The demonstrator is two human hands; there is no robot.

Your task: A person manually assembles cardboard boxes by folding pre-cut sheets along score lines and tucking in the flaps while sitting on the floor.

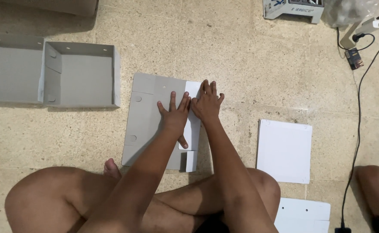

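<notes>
Your one camera is sitting on your head and looking almost straight down at the floor (pixel 241 64) in front of you. It is staying close enough that your crossed legs (pixel 68 198) are filling the bottom edge and your forearms are running up the middle of the view. The top of the picture is facing away from your body. No second view is sharing this scene.

Looks like home or small workshop, work done on floor. Speckled stone floor tiles (pixel 250 64), person sits barefoot w/ legs crossed, folded grey boxes (pixel 79 75), flat cardboard sheets (pixel 284 150), black cable (pixel 362 103) w/ plug nearby.
</notes>
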